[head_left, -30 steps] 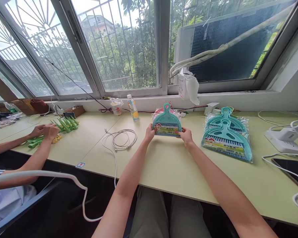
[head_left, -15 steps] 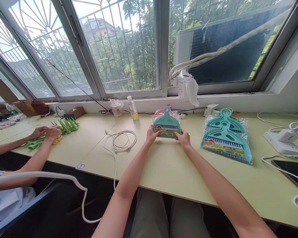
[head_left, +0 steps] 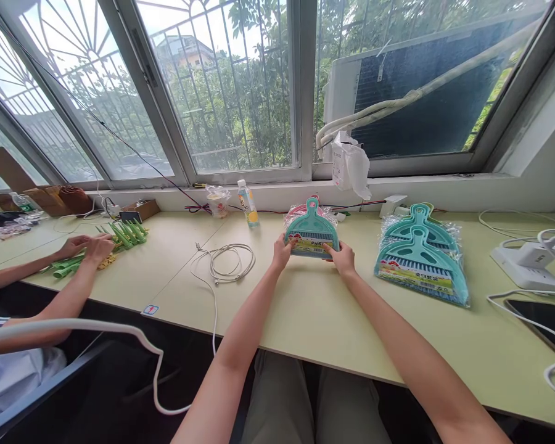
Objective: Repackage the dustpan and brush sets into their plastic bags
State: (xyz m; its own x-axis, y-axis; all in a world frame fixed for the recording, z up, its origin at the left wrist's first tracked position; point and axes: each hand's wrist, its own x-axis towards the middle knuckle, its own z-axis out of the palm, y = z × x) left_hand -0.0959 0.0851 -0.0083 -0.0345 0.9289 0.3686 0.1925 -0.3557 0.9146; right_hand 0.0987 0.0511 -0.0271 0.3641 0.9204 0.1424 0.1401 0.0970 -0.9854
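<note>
A turquoise dustpan and brush set [head_left: 311,226] with a printed label is held by its two lower corners. My left hand [head_left: 283,252] is closed on its left corner, thumb on the front. On the opposite corner my right hand [head_left: 343,256] grips it the same way; the fingers behind are hidden. Its handle points up and away from me. Behind it shows part of a pink dustpan set [head_left: 290,213] in clear wrap. Further right, several wrapped turquoise dustpan sets [head_left: 420,262] lie overlapping on the table.
A drink bottle [head_left: 248,205] stands left of the held set, near a coiled white cable [head_left: 231,262]. At the right are a power strip [head_left: 527,265] with cables and a phone [head_left: 543,320]. A co-worker's hands [head_left: 95,248] handle green pieces at far left.
My hands keep their hold on the dustpan set, which stays almost in place. The view has shifted very slightly. The co-worker's hands have moved a little.
</note>
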